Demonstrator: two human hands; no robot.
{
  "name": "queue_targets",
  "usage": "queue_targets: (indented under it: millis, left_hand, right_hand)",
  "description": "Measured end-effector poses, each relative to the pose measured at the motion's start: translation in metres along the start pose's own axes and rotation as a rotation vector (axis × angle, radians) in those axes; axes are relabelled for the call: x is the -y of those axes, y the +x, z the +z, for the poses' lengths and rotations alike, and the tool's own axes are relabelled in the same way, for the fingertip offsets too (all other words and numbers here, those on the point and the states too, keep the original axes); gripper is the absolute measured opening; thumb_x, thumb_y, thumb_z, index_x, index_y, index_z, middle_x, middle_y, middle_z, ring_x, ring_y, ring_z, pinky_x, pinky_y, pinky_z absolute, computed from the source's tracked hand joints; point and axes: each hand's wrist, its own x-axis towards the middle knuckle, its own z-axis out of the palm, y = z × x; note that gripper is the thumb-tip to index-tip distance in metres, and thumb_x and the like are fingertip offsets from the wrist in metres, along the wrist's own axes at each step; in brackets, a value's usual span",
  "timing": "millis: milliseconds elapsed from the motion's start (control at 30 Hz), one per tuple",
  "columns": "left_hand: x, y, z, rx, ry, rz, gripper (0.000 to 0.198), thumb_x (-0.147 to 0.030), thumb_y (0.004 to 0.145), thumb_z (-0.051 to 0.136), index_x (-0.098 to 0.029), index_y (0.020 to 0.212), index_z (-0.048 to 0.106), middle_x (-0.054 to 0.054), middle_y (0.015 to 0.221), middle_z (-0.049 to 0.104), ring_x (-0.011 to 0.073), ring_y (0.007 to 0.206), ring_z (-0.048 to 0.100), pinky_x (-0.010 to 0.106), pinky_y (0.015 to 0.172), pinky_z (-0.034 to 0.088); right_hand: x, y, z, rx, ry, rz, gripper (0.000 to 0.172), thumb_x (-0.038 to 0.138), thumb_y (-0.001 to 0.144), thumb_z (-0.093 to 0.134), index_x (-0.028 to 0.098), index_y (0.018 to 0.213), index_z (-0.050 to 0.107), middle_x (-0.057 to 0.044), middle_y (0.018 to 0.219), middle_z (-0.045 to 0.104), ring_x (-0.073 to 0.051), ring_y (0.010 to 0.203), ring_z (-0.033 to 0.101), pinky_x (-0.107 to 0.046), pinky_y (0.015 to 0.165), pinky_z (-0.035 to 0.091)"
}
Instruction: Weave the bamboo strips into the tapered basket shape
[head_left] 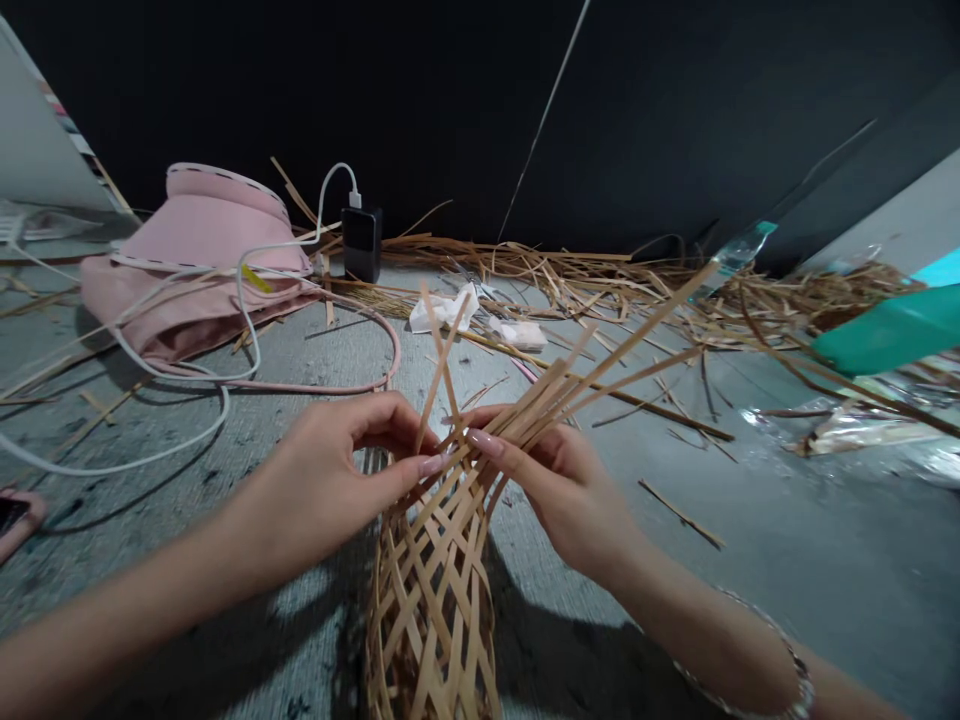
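Note:
A half-woven basket point(431, 590) of thin tan bamboo strips stands between my arms, its open lattice narrowing upward. Loose strip ends point(600, 360) fan out from its top toward the right. My left hand point(330, 480) pinches the strips at the top of the weave from the left, fingers curled. My right hand point(559, 480) grips the same bunch from the right, fingers closed round the strips. Both thumbs meet at the crossing point. A bracelet circles my right wrist.
Grey floor all around. A pink bag point(195, 260) with white cables point(225, 380) lies back left, a black charger point(361, 240) behind it. Heaps of loose bamboo strips point(585, 275) run along the back and right. Crumpled white paper point(450, 310), a teal object point(885, 335) and clear plastic wrap lie right.

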Motion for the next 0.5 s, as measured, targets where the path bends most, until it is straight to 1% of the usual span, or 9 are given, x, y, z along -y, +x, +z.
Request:
queue_targets:
  millis: [67, 233, 367, 500]
  left_hand:
    - [0.000, 0.000, 0.001, -0.028, -0.010, 0.000, 0.005, -0.025, 0.078, 0.067, -0.020, 0.077, 0.068, -0.003, 0.075, 0.072, 0.0115, 0.072, 0.067, 0.019, 0.069, 0.052]
    - [0.002, -0.003, 0.006, -0.110, 0.022, -0.008, 0.006, -0.025, 0.078, 0.065, -0.019, 0.077, 0.069, -0.002, 0.075, 0.074, 0.0122, 0.070, 0.068, 0.020, 0.066, 0.052]
    - [0.003, -0.005, 0.013, -0.201, 0.024, -0.019, 0.008, -0.026, 0.078, 0.064, -0.020, 0.077, 0.069, -0.001, 0.078, 0.075, 0.0130, 0.072, 0.068, 0.022, 0.069, 0.053]
    - [0.004, -0.007, 0.017, -0.246, 0.041, -0.038, 0.009, -0.026, 0.076, 0.064, -0.020, 0.076, 0.070, -0.001, 0.077, 0.075, 0.0141, 0.072, 0.068, 0.024, 0.070, 0.053]
  right_hand:
    - [-0.001, 0.000, -0.001, 0.007, 0.002, -0.007, 0.009, 0.025, 0.080, 0.071, 0.024, 0.089, 0.074, 0.001, 0.084, 0.074, -0.012, 0.081, 0.066, -0.024, 0.076, 0.051]
    - [-0.005, 0.000, -0.002, 0.045, 0.089, -0.003, 0.008, 0.024, 0.082, 0.069, 0.024, 0.089, 0.073, 0.001, 0.084, 0.074, -0.012, 0.082, 0.066, -0.024, 0.079, 0.050]
    - [-0.008, 0.001, -0.001, 0.049, 0.154, 0.004, 0.008, 0.024, 0.081, 0.069, 0.025, 0.089, 0.072, 0.002, 0.082, 0.074, -0.012, 0.081, 0.067, -0.024, 0.079, 0.050]
    - [-0.010, 0.002, 0.000, 0.045, 0.160, -0.005, 0.007, 0.025, 0.082, 0.068, 0.025, 0.088, 0.072, 0.002, 0.081, 0.074, -0.012, 0.081, 0.067, -0.025, 0.081, 0.050]
